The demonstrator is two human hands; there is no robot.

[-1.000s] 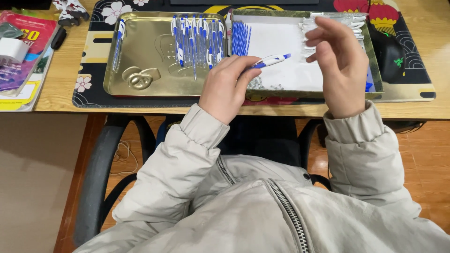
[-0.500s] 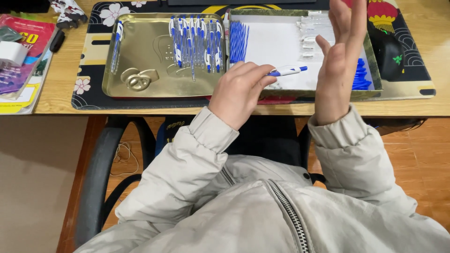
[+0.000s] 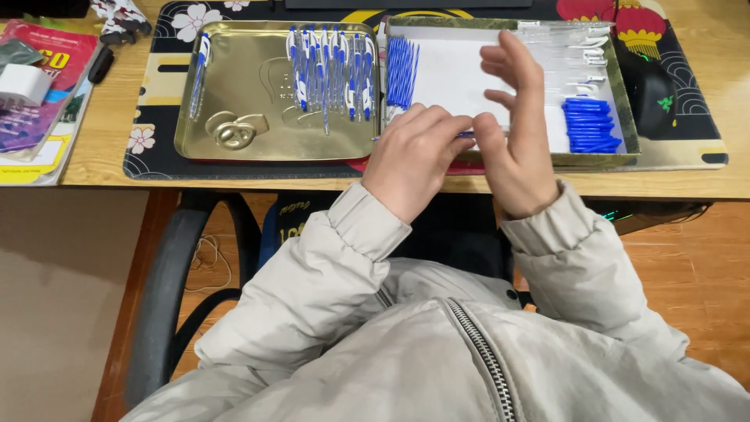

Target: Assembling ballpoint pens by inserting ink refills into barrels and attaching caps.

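Left hand (image 3: 414,156) | grips pen (image 3: 466,134) | right hand (image 3: 519,141) touching pen tip

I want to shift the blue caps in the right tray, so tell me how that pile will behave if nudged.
The blue caps are small, slim and loosely stacked, so they are probably very light and would scatter rather than move together. Being roundish, they may roll across the white tray floor. The tray's raised rim beside them would likely stop them.
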